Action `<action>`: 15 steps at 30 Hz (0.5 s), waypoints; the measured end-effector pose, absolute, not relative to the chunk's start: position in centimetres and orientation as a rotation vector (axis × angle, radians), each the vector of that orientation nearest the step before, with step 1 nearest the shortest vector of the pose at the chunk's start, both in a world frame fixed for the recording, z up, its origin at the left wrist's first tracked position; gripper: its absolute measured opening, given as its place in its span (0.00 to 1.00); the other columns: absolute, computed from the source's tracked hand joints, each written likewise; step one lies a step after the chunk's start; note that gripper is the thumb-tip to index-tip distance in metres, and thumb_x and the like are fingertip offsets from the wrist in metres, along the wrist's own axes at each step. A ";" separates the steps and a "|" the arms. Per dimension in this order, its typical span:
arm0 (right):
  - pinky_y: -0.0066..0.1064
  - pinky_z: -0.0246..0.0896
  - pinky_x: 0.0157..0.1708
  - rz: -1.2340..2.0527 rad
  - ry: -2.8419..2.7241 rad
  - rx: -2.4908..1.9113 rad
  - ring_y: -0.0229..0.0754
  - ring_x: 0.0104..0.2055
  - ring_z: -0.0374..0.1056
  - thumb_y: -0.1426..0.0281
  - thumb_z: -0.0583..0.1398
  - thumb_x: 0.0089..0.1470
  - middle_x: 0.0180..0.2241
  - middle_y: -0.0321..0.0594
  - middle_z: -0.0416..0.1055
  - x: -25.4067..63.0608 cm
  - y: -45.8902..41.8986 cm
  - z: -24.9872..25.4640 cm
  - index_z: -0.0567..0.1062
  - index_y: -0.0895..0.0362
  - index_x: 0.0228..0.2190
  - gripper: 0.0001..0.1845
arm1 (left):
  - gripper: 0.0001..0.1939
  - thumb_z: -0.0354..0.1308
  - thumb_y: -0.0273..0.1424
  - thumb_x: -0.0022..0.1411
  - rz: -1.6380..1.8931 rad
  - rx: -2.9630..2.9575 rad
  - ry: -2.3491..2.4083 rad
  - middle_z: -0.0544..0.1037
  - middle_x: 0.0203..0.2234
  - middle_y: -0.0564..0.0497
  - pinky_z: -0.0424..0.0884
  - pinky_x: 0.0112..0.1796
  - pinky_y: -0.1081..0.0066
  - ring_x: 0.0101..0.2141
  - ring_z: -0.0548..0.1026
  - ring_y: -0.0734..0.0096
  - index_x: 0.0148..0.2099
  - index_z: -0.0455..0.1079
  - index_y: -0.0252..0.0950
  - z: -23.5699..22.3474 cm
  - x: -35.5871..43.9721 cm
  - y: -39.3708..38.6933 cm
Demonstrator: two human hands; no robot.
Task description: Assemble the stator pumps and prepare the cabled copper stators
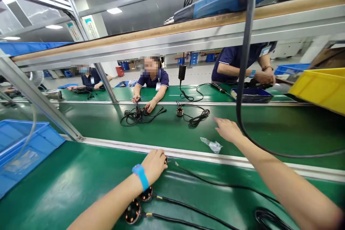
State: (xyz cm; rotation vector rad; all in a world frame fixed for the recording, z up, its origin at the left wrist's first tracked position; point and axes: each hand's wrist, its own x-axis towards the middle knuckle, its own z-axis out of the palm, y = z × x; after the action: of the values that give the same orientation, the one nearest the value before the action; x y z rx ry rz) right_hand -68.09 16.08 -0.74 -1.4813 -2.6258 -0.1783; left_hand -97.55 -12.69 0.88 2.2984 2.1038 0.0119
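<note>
My left hand, with a blue wristband, is closed over a small round motor stator near the white rail; most of that part is hidden under my fingers. Two more stators with copper windings, one nearer and one just behind it, lie below my left wrist with black cables running right. A black cable end rests to the right of my left hand. Over the far green surface my right hand reaches with fingers stretched out, holding nothing. Left of its fingertips lies a coiled black cable with another stator.
A crumpled clear plastic bag lies beyond the white rail. Blue bins stand left, a yellow bin right. A thick black cord hangs from a blue heat gun on the shelf. Co-workers sit opposite.
</note>
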 end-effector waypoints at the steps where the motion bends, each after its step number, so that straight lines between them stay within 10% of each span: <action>1: 0.47 0.56 0.58 -0.188 -2.627 -1.484 0.54 0.61 0.57 0.74 0.50 0.59 0.60 0.53 0.61 -70.0 17.3 -1.3 0.58 0.60 0.64 0.32 | 0.11 0.62 0.35 0.64 0.031 2.233 2.121 0.73 0.47 0.45 0.71 0.46 0.59 0.44 0.74 0.57 0.45 0.74 0.35 1.0 -97.7 -14.1; 9: 0.50 0.55 0.52 -0.228 -2.693 -1.476 0.60 0.54 0.61 0.74 0.48 0.60 0.50 0.63 0.66 -73.0 20.3 -2.8 0.66 0.64 0.58 0.26 | 0.15 0.65 0.43 0.60 0.001 1.938 2.060 0.74 0.44 0.49 0.71 0.45 0.63 0.42 0.75 0.61 0.30 0.76 0.37 2.7 -97.6 -17.9; 15: 0.43 0.52 0.53 -0.191 -2.862 -1.303 0.55 0.51 0.64 0.73 0.50 0.60 0.45 0.61 0.69 -69.0 19.7 -2.0 0.69 0.68 0.51 0.20 | 0.14 0.67 0.44 0.58 0.235 1.956 1.919 0.68 0.57 0.47 0.68 0.53 0.60 0.52 0.71 0.56 0.41 0.76 0.40 4.2 -99.5 -19.0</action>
State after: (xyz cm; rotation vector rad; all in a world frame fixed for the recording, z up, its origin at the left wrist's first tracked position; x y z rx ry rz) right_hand -68.95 19.67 -2.04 -1.3026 -2.8618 -0.1914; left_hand -99.51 -18.96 4.19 1.9557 1.9193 0.2347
